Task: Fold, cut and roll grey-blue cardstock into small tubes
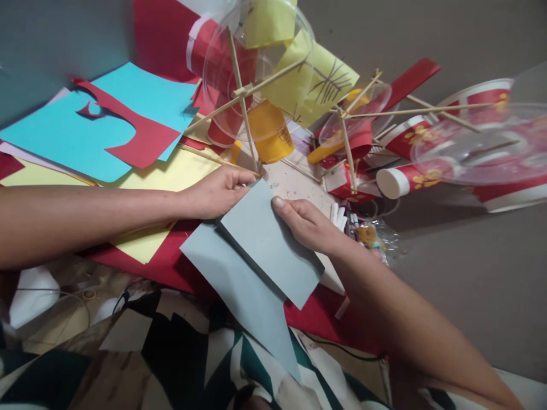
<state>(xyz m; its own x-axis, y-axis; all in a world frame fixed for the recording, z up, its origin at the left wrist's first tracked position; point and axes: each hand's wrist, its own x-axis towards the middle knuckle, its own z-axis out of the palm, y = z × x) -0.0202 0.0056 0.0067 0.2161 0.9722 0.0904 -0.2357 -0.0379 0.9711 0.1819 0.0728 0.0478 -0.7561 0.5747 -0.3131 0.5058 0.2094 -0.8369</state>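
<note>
A folded sheet of grey-blue paper (269, 239) is held over the near edge of the table, its lower layer hanging down past my lap. At its upper left edge, my left hand (220, 191) has its fingers closed around the paper, partly hidden behind it. My right hand (305, 222) pinches the right edge, thumb on top and fingers underneath. The upper layer is a flat rectangle lying at a slant; the lower layer (243, 285) sticks out to the left and below it.
Turquoise sheets (55, 136) with a red paper offcut (141, 134) lie at left, above yellow paper (145, 245). Behind the hands stand stick frames (241, 94) with paper cups and clear plastic discs. Red-and-white cups (419, 176) and a plastic packet (376, 236) are at right.
</note>
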